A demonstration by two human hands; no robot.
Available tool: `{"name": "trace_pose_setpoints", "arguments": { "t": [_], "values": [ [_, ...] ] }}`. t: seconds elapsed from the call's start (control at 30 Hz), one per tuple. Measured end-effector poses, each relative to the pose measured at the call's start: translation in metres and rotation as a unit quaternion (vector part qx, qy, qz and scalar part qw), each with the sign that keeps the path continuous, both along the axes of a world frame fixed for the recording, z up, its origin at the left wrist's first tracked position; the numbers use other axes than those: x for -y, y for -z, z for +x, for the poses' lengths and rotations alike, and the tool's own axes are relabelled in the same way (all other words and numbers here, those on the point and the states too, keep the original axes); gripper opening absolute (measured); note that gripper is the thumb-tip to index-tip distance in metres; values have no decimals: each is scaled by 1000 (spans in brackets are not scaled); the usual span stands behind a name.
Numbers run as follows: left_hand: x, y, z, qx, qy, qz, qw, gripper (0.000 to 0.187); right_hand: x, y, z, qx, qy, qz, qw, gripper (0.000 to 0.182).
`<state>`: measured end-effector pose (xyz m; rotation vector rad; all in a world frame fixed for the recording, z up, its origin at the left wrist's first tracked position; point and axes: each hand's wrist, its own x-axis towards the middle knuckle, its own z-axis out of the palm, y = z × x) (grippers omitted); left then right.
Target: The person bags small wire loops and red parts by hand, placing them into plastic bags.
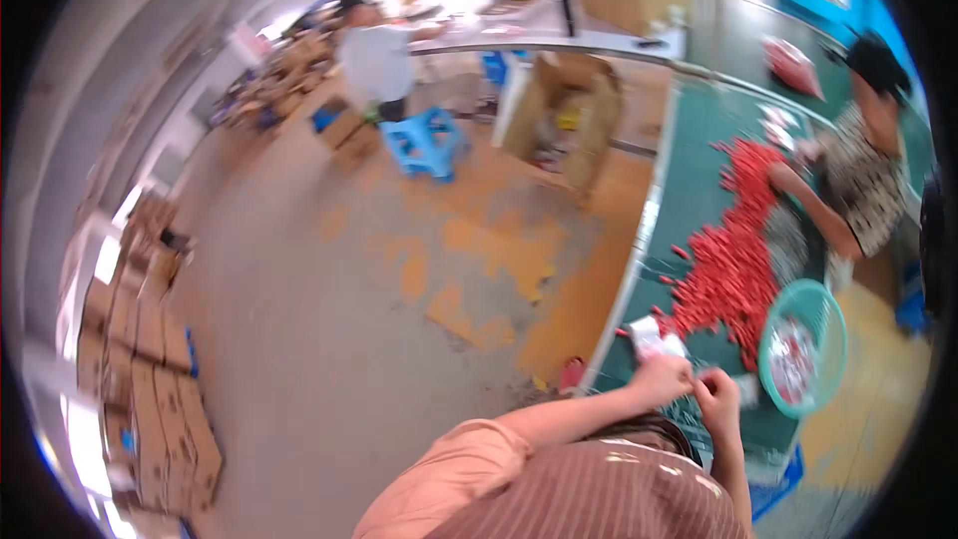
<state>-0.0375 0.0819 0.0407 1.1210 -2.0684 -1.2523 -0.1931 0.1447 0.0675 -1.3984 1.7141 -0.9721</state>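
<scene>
Head cam is tilted pretty hard here, so everything leans. The left hand (661, 377) and right hand (717, 394) are close together over the near edge of the green table (699, 190), and the left one has its fingers pinched on a small white packet (655, 337) that sticks up just past the knuckles. The right hand looks curled in toward the same spot, but it's too blurry to tell whether its fingers are closed on anything. Right behind the packet is a big heap of small red pieces (733, 250) spread along the table, and a teal mesh basket (804, 347) sits just beside the right hand. Across the table another person (858, 180) in a patterned shirt reaches an arm into the red heap. Further back there's a blue plastic stool (424, 143) and an open cardboard box (569, 110) on the floor.
</scene>
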Motion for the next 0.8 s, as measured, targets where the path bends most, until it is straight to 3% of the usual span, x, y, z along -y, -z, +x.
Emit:
{"name": "trace_pose_setpoints", "arguments": {
  "t": [0.13, 0.3, 0.43, 0.47, 0.5, 0.57, 0.67, 0.7, 0.73, 0.8],
  "values": [
    [1, -5, 4, -38, 1, 111, 993, 18, 5, 22, -7, 66, 10, 15, 998, 7],
    [2, 9, 1, -90, -65, 126, 986, 17, 7, 33, -9, 108, 29, 3, 994, 7],
    [2, 16, 3, -91, -126, 100, 983, 15, 4, 41, -10, 52, 41, 22, 998, 8],
    [0, 19, 4, -66, -127, 53, 988, 15, 2, 29, -3, 47, 24, -6, 999, 8],
    [0, 3, 12, -52, -86, 103, 990, 22, -1, 17, 1, 87, 9, 17, 996, 8],
    [-5, 7, 6, -43, -79, 138, 986, 23, -5, -1, 14, 44, -12, 26, 999, 8],
    [-8, 13, 6, -50, -87, 127, 987, 19, -10, 16, 20, 77, -12, -12, 997, 12],
    [-9, 46, 7, -95, -82, 125, 984, 16, -10, 9, 21, 49, -24, -13, 998, 11],
    [-4, 32, 12, -58, -71, 152, 984, 13, -11, 18, 20, 135, -19, 30, 990, 11],
    [0, 32, 18, -104, -89, 196, 971, 12, -9, 35, 6, 70, -11, 41, 997, 13]
  ]
}}
